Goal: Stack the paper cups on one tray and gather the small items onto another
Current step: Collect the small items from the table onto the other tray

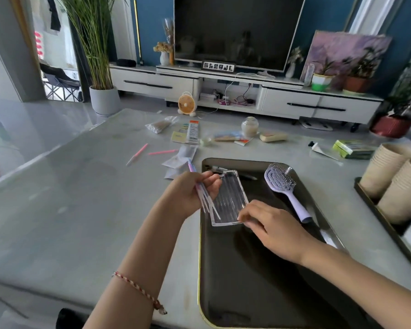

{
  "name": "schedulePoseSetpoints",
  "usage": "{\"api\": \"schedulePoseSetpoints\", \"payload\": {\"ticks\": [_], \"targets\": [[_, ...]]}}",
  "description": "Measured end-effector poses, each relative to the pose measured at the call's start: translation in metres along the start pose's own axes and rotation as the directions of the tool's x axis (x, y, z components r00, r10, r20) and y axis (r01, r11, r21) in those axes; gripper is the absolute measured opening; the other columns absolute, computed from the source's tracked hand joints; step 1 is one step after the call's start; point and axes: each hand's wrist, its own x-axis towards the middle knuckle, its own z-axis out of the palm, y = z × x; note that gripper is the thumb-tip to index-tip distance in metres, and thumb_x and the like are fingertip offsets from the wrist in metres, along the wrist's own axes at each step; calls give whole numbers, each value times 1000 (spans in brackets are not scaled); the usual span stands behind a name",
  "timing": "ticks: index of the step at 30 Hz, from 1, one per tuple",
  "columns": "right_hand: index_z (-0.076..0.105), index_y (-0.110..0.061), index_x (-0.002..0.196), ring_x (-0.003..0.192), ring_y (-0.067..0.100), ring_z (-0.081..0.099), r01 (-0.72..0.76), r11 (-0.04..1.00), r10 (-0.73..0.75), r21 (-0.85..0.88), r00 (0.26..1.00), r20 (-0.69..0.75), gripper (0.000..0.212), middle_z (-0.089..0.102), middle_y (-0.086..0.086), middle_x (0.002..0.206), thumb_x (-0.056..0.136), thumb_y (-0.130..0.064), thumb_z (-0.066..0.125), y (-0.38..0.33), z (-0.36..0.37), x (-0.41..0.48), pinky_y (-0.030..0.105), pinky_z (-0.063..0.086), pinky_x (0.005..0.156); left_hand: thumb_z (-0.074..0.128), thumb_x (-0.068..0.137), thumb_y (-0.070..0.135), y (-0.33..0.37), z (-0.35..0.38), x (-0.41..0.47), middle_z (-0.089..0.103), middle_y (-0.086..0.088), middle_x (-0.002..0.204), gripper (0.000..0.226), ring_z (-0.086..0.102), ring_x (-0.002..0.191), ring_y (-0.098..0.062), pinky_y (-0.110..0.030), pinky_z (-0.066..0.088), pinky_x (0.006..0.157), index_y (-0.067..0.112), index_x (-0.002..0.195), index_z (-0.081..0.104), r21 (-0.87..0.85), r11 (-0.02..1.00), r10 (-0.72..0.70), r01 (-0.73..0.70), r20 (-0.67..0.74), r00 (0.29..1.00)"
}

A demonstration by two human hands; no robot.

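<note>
Step in hand, by my read: getting the thin picks into the clear plastic case [228, 199] over the dark tray [242, 269]. Left hand [192, 193] has its fingers closed on a small bundle of pastel picks [205, 201], tips resting on the case. Right hand [271, 230] pinches the near corner of the case, holding it just above the tray

To do it well: keep the case flat and steady with the right, line the picks up with its long axis, drop them in together so none spill. Then case goes down on the tray beside the lilac hairbrush [286, 188]

Two pink picks [150, 151] lie loose on the worktop [86, 186], plus packets, a tube and a small jar farther back, all apart from the tray. Paper cups [394, 179] sit stacked in two columns on a second tray at the right edge

Worktop is pale and glossy. Room: TV on a white console, tall potted grass, small orange fan on the floor
</note>
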Motion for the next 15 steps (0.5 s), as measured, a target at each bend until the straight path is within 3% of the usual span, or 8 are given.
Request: {"api": "schedulePoseSetpoints", "payload": {"ticks": [2, 4, 7, 9, 12, 15], "targets": [[63, -20, 104, 89, 12, 61, -3, 1000, 4, -15, 998, 58, 15, 55, -11, 109, 93, -22, 52, 1, 1, 2, 26, 47, 81, 32, 96, 2, -7, 1, 3, 63, -14, 60, 23, 65, 46, -21, -26, 56, 48, -1, 83, 51, 8, 1000, -11, 11, -1, 1000], [67, -20, 102, 76, 1, 55, -43, 998, 43, 45, 999, 3, 17, 49, -9, 108, 91, -26, 56, -1, 0, 4, 18, 44, 76, 32, 96, 2, -13, 6, 5, 64, -16, 65, 23, 66, 48, -22, -29, 57, 49, 0, 82, 50, 30, 999, -17, 17, -2, 1000], [69, -16, 91, 65, 0, 50, -188, 912, 272, 363, 942, -195, 15, 51, -5, 89, 90, -26, 58, -13, -5, 18, 9, 39, 63, 32, 98, 5, -17, 9, 7, 66, -17, 63, 27, 66, 64, -27, -38, 58, 67, 2, 77, 50, 64, 998, -4, 4, 1, 1000], [63, -18, 92, 60, 0, 51, -290, 805, 396, 518, 913, -104, 15, 53, -9, 76, 93, -27, 51, -20, -11, 31, 11, 37, 56, 30, 99, 8, -20, 13, 8, 67, -17, 67, 31, 62, 74, -27, -40, 51, 79, 4, 76, 49, 91, 995, 29, -28, 0, 1000], [60, -16, 90, 56, 4, 49, -354, 751, 379, 557, 922, 74, 21, 55, -9, 70, 94, -33, 48, -33, -6, 45, 17, 35, 52, 28, 101, 15, -26, 18, 7, 64, -14, 82, 34, 60, 75, -23, -35, 52, 69, 7, 76, 50, 102, 993, 52, -54, 26, 998], [58, -15, 71, 44, 3, 46, -357, 729, 376, 584, 922, 94, 25, 48, -7, 58, 93, -28, 54, -42, -1, 53, 20, 32, 49, 31, 101, 19, -33, 15, 12, 64, -12, 91, 32, 62, 75, -18, -24, 57, 55, 8, 81, 54, 90, 993, 80, -81, 8, 997]]}}
